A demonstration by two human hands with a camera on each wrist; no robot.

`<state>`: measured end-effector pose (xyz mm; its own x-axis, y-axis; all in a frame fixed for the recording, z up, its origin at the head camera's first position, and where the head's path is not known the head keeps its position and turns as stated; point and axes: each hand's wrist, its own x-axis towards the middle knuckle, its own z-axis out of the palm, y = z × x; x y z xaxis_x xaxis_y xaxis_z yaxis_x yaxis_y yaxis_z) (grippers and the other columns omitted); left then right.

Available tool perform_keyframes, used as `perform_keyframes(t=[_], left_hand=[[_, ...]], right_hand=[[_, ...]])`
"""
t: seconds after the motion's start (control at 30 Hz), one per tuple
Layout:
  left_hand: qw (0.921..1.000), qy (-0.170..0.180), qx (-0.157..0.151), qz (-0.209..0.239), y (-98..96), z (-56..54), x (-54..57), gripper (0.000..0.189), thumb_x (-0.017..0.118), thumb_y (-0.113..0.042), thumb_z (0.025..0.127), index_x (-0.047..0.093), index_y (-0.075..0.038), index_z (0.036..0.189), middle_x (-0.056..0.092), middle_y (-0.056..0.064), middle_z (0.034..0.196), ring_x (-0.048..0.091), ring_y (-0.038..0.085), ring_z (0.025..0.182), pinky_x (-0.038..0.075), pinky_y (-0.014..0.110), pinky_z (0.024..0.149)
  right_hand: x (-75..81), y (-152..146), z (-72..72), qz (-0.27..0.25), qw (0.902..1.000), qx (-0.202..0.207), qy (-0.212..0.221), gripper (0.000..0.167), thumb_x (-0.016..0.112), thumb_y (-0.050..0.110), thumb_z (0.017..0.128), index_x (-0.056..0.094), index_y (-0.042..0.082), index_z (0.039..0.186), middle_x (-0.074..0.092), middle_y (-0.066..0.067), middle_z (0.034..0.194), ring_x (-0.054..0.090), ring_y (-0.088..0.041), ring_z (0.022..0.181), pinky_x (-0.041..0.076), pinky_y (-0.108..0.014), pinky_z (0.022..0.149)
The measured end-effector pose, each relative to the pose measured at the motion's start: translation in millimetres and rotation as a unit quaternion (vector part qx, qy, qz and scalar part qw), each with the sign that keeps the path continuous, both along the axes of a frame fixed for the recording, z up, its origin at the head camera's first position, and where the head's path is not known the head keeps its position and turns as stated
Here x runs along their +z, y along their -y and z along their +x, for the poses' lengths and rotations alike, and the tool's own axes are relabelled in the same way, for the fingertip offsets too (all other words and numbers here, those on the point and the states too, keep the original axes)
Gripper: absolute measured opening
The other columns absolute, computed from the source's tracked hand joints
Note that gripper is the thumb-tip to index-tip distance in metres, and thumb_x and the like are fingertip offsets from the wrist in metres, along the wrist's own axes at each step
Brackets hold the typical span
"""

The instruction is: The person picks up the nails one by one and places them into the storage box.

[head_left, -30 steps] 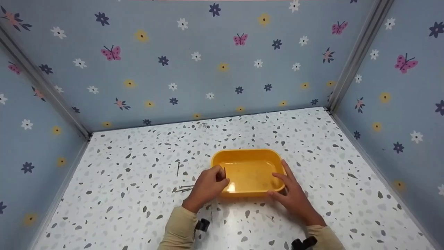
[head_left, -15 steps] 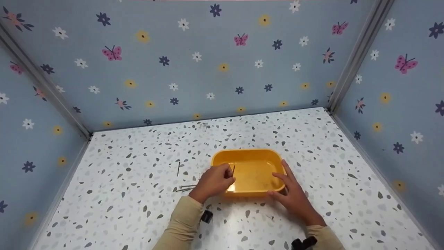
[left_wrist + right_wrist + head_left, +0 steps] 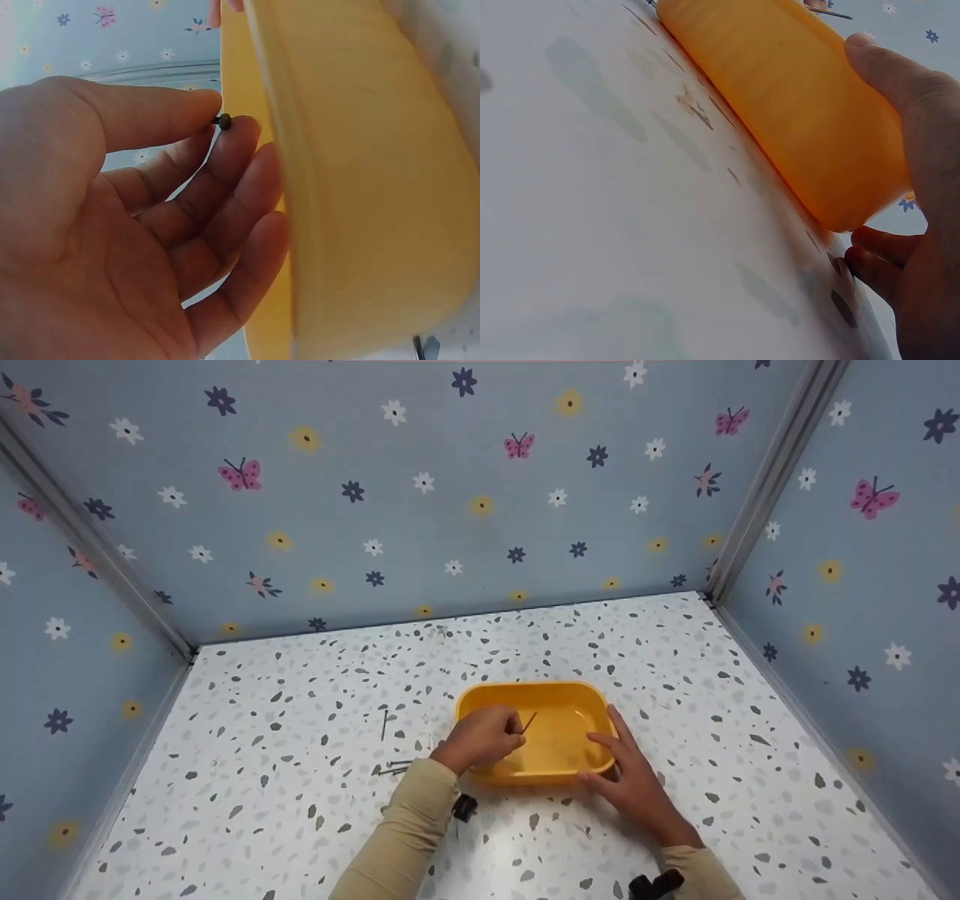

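A thin dark nail (image 3: 529, 723) is pinched between the thumb and fingers of my left hand (image 3: 484, 737), above the inside of a yellow plastic tray (image 3: 540, 778). In the left wrist view the nail's round head (image 3: 225, 121) shows at the thumb tip, beside the tray wall (image 3: 367, 172). The nail's pointed end (image 3: 836, 14) appears past the rim in the right wrist view. My right hand (image 3: 634, 784) holds the tray's right end, with its thumb at the front rim and its fingers spread around the corner.
Left of the tray, one nail (image 3: 385, 725) lies alone on the speckled white table (image 3: 262, 780). A few more nails (image 3: 394, 768) lie together nearer my left forearm, partly hidden by it. Flower-patterned panels (image 3: 420, 525) enclose the table at the back and sides.
My left hand has moved right, from the tray's left edge to farther over its inside, and the nail has tilted over to the right. My right hand and the tray have stayed put.
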<state>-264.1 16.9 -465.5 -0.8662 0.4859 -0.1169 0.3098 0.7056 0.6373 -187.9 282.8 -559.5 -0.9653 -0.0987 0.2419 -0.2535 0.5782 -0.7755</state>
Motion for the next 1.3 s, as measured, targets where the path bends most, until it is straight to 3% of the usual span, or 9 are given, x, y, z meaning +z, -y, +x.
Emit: perform_keyframes(t=[0.37, 0.7, 1.0, 1.3], left_hand=[[0.9996, 0.015, 0.01, -0.02, -14.6, -7.6, -3.2, 0.01, 0.07, -0.019, 0.094, 0.065, -0.019, 0.085, 0.061, -0.005, 0.082, 0.055, 0.014, 0.073, 0.046, 0.03, 0.065], [0.9968, -0.01, -0.019, -0.077, -21.5, -15.5, -3.0, 0.01, 0.066, -0.017, 0.094, 0.068, -0.017, 0.084, 0.061, -0.007, 0.079, 0.053, 0.012, 0.068, 0.042, 0.027, 0.06], [0.9963, 0.02, 0.01, -0.083, -26.8, -21.6, -7.6, 0.015, 0.066, -0.018, 0.093, 0.065, -0.017, 0.078, 0.059, -0.003, 0.074, 0.054, 0.013, 0.063, 0.042, 0.027, 0.056], [0.9954, 0.011, 0.011, -0.094, -30.3, -20.4, -9.9, 0.013, 0.064, -0.015, 0.092, 0.065, -0.016, 0.08, 0.059, -0.003, 0.075, 0.054, 0.015, 0.066, 0.042, 0.029, 0.059]], right_hand=[[-0.2, -1.1, -0.5, 0.0, 1.0, 0.004, -0.002, 0.069, 0.074, 0.051, 0.087, 0.054, 0.016, 0.143, 0.004, 0.006, 0.168, 0.016, -0.029, 0.151, 0.023, -0.052, 0.116], [0.5, 0.2, 0.1, -0.008, 1.0, 0.002, 0.004, 0.07, 0.075, 0.052, 0.086, 0.055, 0.016, 0.142, 0.005, 0.007, 0.168, 0.015, -0.026, 0.151, 0.022, -0.05, 0.116], [-0.6, 0.0, -0.1, -0.008, 0.9999, 0.002, 0.008, 0.07, 0.075, 0.052, 0.086, 0.054, 0.017, 0.143, 0.004, 0.007, 0.167, 0.015, -0.026, 0.151, 0.021, -0.051, 0.117], [-0.4, -0.6, -1.0, -0.006, 1.0, 0.005, 0.002, 0.069, 0.076, 0.05, 0.086, 0.055, 0.016, 0.142, 0.005, 0.006, 0.167, 0.014, -0.026, 0.151, 0.021, -0.051, 0.116]])
